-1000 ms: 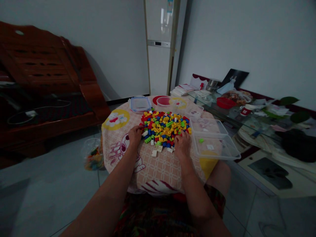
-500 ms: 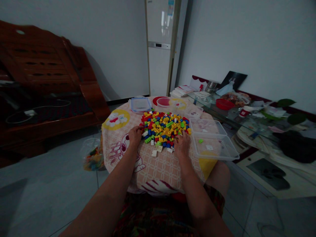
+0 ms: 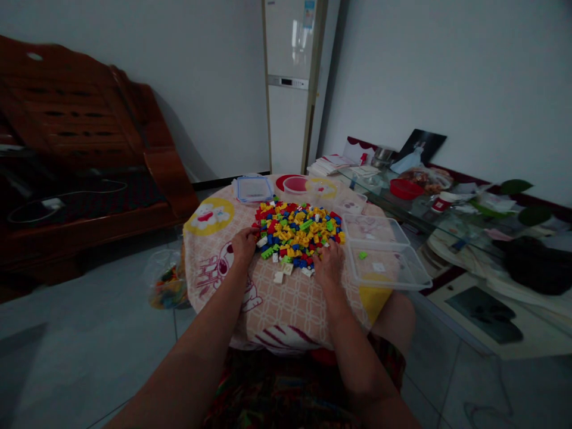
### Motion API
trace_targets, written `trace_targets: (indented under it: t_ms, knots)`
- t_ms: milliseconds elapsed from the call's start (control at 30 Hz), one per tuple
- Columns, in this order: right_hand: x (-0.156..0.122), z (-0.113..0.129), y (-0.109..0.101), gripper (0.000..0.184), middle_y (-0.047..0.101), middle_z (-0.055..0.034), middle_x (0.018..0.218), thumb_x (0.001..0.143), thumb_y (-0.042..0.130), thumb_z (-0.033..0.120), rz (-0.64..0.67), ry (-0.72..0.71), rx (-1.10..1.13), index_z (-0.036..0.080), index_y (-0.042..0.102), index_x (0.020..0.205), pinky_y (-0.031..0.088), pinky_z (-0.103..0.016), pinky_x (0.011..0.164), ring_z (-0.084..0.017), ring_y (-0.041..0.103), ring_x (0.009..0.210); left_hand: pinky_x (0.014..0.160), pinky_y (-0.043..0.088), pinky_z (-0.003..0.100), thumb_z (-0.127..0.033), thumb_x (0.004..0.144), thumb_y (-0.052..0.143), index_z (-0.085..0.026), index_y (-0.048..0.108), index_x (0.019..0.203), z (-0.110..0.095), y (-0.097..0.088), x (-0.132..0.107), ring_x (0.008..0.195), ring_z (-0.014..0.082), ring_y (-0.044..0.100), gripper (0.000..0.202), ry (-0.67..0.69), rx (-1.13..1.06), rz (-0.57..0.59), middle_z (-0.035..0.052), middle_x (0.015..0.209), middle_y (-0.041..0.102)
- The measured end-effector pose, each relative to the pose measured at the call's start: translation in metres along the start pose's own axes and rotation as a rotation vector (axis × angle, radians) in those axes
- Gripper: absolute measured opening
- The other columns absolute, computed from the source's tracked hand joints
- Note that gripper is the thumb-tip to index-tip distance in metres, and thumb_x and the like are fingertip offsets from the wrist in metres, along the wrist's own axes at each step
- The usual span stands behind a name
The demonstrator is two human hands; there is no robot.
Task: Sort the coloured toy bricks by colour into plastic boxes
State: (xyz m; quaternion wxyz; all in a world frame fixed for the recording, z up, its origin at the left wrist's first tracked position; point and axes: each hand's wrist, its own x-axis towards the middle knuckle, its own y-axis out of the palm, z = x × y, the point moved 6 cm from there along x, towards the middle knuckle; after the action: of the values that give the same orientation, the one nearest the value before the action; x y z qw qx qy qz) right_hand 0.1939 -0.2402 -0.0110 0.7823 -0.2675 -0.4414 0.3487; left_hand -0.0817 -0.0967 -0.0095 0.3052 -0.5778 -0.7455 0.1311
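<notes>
A heap of small red, yellow, blue and green toy bricks (image 3: 298,231) lies on a low round table with a patterned cloth (image 3: 286,304). My left hand (image 3: 243,245) rests at the heap's left edge, fingers curled in beside a white brick. At the heap's near right edge is my right hand (image 3: 329,262), palm down, its fingers reaching in among the bricks. A few white bricks (image 3: 282,274) lie loose between my hands. Right of my right hand, a clear plastic box (image 3: 388,269) holds a green brick and a white one.
A second clear box (image 3: 373,229) sits behind the first. A blue-rimmed lid (image 3: 254,188) and small round tubs (image 3: 295,184) stand at the table's far side. A bag of bricks (image 3: 166,286) lies on the floor, left. A cluttered glass table (image 3: 447,214) is to the right.
My right hand has crept slightly forward into the heap's edge. My left hand has hardly moved. The view has shifted a little.
</notes>
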Motion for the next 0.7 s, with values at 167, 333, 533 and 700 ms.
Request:
trace_targets:
  t_ms: [167, 333, 533, 700]
  knots:
    - [-0.001, 0.002, -0.003, 0.004, 0.058, -0.0154, 0.143, 0.083, 0.069, 0.017, -0.030, -0.039, 0.030, 0.019, 0.072, 0.085, 0.033, -0.051, 0.119, -0.030, 0.045, 0.137, 0.100, 0.052, 0.033, -0.013, 0.080, 0.044, -0.017, 0.082, 0.103, 0.001, 0.000, 0.001, 0.106, 0.0239, 0.072, 0.044, -0.014, 0.011, -0.003, 0.0081, 0.112, 0.080]
    - [-0.005, 0.006, -0.022, 0.011, 0.060, -0.0161, 0.140, 0.089, 0.060, 0.020, -0.234, -0.078, 0.137, 0.019, 0.071, 0.089, 0.041, -0.049, 0.114, -0.028, 0.049, 0.134, 0.099, 0.053, 0.034, -0.015, 0.082, 0.044, -0.019, 0.082, 0.103, 0.003, 0.001, 0.001, 0.104, 0.0243, 0.072, 0.044, -0.016, 0.011, -0.005, 0.0075, 0.110, 0.080]
    - [-0.002, -0.013, -0.067, 0.016, 0.063, -0.0178, 0.133, 0.093, 0.055, 0.026, -0.465, -0.071, 0.160, 0.020, 0.070, 0.093, 0.045, -0.052, 0.110, -0.030, 0.054, 0.125, 0.101, 0.052, 0.034, -0.013, 0.080, 0.045, -0.016, 0.082, 0.104, -0.002, 0.000, 0.001, 0.106, 0.0247, 0.072, 0.045, 0.001, 0.025, 0.008, 0.0090, 0.111, 0.080]
    - [0.005, -0.037, -0.091, 0.021, 0.061, -0.0191, 0.135, 0.089, 0.053, 0.019, -0.499, 0.003, 0.091, 0.017, 0.071, 0.100, 0.042, -0.055, 0.111, -0.032, 0.051, 0.128, 0.102, 0.052, 0.034, -0.012, 0.079, 0.045, -0.017, 0.082, 0.106, -0.002, -0.001, 0.000, 0.107, 0.0238, 0.072, 0.046, -0.026, 0.031, -0.002, 0.0077, 0.113, 0.080]
